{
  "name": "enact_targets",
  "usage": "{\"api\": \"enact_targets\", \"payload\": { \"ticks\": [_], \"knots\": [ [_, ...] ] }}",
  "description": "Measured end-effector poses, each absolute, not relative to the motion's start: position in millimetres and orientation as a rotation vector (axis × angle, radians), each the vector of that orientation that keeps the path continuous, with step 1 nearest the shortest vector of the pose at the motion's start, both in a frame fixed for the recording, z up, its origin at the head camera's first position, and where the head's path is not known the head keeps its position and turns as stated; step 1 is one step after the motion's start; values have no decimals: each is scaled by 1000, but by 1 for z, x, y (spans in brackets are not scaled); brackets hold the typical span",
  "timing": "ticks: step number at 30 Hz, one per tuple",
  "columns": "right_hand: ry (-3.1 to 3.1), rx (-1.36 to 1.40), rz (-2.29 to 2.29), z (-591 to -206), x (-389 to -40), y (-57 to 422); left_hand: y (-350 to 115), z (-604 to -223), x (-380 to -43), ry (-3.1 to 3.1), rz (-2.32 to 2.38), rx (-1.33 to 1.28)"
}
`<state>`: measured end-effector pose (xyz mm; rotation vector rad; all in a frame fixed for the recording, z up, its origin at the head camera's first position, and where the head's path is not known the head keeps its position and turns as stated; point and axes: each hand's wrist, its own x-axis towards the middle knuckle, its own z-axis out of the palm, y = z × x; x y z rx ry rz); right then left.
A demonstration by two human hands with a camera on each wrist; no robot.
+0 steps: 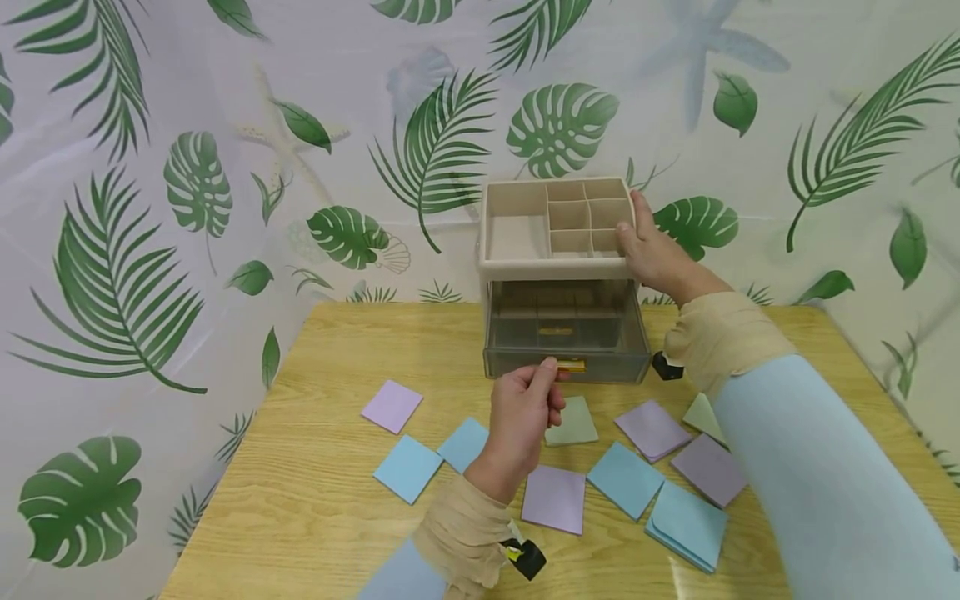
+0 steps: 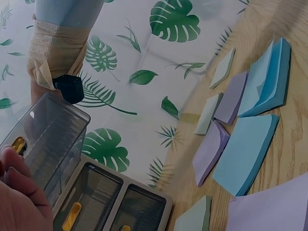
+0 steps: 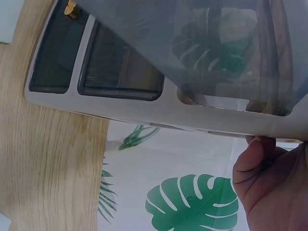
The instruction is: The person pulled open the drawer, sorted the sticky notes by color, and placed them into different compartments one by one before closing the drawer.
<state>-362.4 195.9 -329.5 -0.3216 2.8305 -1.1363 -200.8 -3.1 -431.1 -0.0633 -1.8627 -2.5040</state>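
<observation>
A cream desktop organizer [image 1: 555, 268] stands at the back of the table, its top divided into compartments. Its upper smoky, see-through drawer [image 1: 517, 362] is pulled out toward me, and its inside looks bare. My left hand [image 1: 521, 412] pinches that drawer's gold handle [image 1: 574, 366], also visible in the left wrist view. At the organizer's upper right side, my right hand [image 1: 660, 257] holds the body with the thumb by the top rim. Two lower drawers [image 3: 122, 67] are closed in the right wrist view.
Several pads of sticky notes lie in front of the organizer: purple [image 1: 553, 500], blue [image 1: 625, 480] and green [image 1: 573, 421]. One blue pad [image 1: 686, 525] has a lifted sheet. A leaf-patterned sheet [image 1: 465, 142] hangs behind the wooden table [image 1: 300, 467].
</observation>
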Motion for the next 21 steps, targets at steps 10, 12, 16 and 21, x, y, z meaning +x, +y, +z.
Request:
{"api": "enact_targets", "payload": {
  "ticks": [10, 12, 16, 21],
  "knots": [
    [2836, -322, -1116, -325, -363, 198, -8, -434, -202, -1919, -2508, -166],
    [2835, -316, -1116, -326, -362, 197, -10, -434, -201, -1972, -2495, -187],
    [2839, -310, -1118, -327, -362, 196, -16, -436, -196, -2203, -2422, -319],
    [2849, -311, -1127, -329, -363, 196, -28, -441, -196, -2817, -1762, -771]
  ]
}}
